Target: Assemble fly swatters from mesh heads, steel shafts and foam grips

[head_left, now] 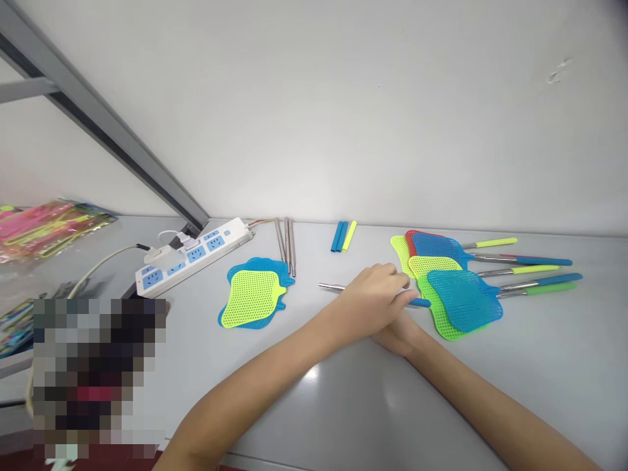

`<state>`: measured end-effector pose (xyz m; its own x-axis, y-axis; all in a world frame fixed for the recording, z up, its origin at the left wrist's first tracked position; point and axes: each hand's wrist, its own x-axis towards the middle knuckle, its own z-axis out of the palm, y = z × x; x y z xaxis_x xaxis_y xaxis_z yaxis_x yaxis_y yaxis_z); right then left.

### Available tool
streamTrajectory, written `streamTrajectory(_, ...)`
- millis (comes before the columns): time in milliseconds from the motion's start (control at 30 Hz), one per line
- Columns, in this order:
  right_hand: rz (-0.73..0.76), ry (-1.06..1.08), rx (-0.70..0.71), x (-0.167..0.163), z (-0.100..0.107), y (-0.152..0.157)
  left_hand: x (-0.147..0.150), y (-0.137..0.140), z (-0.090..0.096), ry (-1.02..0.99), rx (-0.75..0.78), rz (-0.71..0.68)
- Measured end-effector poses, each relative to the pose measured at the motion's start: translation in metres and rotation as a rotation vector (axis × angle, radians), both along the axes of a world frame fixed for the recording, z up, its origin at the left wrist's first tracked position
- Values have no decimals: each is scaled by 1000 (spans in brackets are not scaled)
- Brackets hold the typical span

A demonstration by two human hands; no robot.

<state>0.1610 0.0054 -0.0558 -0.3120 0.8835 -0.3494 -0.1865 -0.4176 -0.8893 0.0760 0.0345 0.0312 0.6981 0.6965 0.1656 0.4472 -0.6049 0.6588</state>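
Observation:
A thin metal rod (331, 286) with a blue handle sleeve (420, 303) on its right end lies across both my hands. My left hand (375, 294) is closed over the rod from above. Underneath, my right hand (396, 332) is curled against the same rod, its fingers mostly hidden by the left. To the left are loose fly swatter heads, a yellow one (251, 297) on top of blue ones (260, 265). Fly swatters with handles fitted lie to the right, a blue one (464, 301) uppermost, near my right hand.
Several bare metal rods (289, 245) lie near the wall. Two blue sleeves (338, 237) and a yellow sleeve (349, 235) sit beside them. A power strip (196, 255) with plugs and cables stands left, near a grey metal post (122, 131). Plastic-wrapped packs (49, 229) lie far left.

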Motion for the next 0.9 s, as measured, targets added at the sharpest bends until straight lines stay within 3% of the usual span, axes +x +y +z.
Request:
streamTrajectory(233, -28, 478, -96, -3, 18, 4, -15, 12, 9, -4, -6, 35)
streamTrajectory(467, 4, 588, -153, -2, 23, 5, -56, 20, 10, -56, -51, 178)
streamTrajectory(600, 20, 602, -157, -1, 23, 4, -102, 27, 4, 128, 55, 366)
streamTrajectory(767, 39, 594, -154, -1, 22, 5, -162, 38, -21, 297, 170, 760)
streamTrajectory(833, 40, 589, -157, -1, 21, 5, -180, 41, -33, 441, 105, 881)
streamTrajectory(900, 41, 587, -157, -1, 20, 5, -191, 42, -41, 549, -4, 885)
